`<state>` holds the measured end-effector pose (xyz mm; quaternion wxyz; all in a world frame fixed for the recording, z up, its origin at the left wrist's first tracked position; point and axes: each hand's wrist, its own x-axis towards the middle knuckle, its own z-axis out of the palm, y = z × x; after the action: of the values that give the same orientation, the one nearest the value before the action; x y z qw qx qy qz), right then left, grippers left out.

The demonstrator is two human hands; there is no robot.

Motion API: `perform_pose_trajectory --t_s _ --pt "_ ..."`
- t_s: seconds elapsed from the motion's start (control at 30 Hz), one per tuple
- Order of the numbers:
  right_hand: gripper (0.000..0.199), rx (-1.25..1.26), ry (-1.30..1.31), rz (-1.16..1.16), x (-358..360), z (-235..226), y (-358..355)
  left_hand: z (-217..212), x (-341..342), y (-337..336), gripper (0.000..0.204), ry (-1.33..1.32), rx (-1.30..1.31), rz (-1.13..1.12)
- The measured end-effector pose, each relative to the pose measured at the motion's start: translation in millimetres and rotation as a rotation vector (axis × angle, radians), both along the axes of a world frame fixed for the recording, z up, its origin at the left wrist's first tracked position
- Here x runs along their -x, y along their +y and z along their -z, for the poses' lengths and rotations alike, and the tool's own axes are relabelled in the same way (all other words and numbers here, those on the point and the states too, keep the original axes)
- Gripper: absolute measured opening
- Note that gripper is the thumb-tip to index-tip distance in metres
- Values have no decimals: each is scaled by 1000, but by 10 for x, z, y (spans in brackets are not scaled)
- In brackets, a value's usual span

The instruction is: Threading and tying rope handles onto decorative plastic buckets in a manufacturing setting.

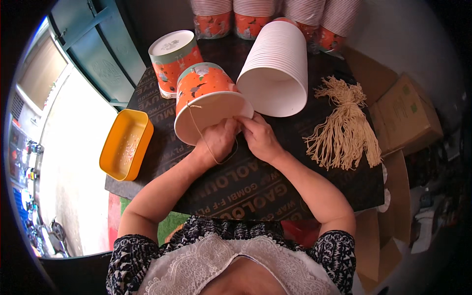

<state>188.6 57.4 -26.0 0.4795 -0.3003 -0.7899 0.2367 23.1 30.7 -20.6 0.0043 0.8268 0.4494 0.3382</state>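
Note:
An orange and green paper bucket [204, 81] lies tilted on its side, its white open mouth facing me. A thin beige cord [200, 129] comes out near the left of its rim and loops down past my left wrist toward my fingers. My left hand [219, 138] is closed at the mouth's lower right, its fingertips pinching the cord. Close against it, my right hand [261, 139] pinches the bucket's rim, thumb and finger meeting the left fingertips. The exact spot where the fingertips meet is partly hidden.
A dark printed board tabletop [231, 189] carries a yellow plastic tub [129, 169], an upside-down orange bucket [172, 66], a nested stack of white-rimmed buckets [275, 64] and a bundle of beige cords [346, 128]. Wrapped bucket stacks [253, 22] stand behind; a cardboard box [408, 115] sits right.

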Motion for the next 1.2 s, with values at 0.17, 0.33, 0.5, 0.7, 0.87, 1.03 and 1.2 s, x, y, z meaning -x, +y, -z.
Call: perform_pose_trajectory --t_s 0.17,0.33,0.5,0.7,0.87,1.03,1.2 --pt "26 47 -13 -46 -36 -7 9 24 17 36 18 60 -97 -3" --pt "19 4 -130 -15 -59 17 26 21 43 23 20 122 -78 -3" --pt "21 -70 -157 1 -37 21 14 54 66 32 18 108 -27 -1" --pt "18 -77 -172 27 -62 28 20 0 33 -1 14 85 70 -41" --pt "12 -23 -138 23 -60 -8 -2 -45 83 -15 10 -114 274 -54" --pt "10 -30 -133 -3 -53 -35 -31 -92 105 11 7 -359 340 -50" --pt "9 -11 -190 -50 -64 -72 -81 -88 128 14 11 -379 380 -65"
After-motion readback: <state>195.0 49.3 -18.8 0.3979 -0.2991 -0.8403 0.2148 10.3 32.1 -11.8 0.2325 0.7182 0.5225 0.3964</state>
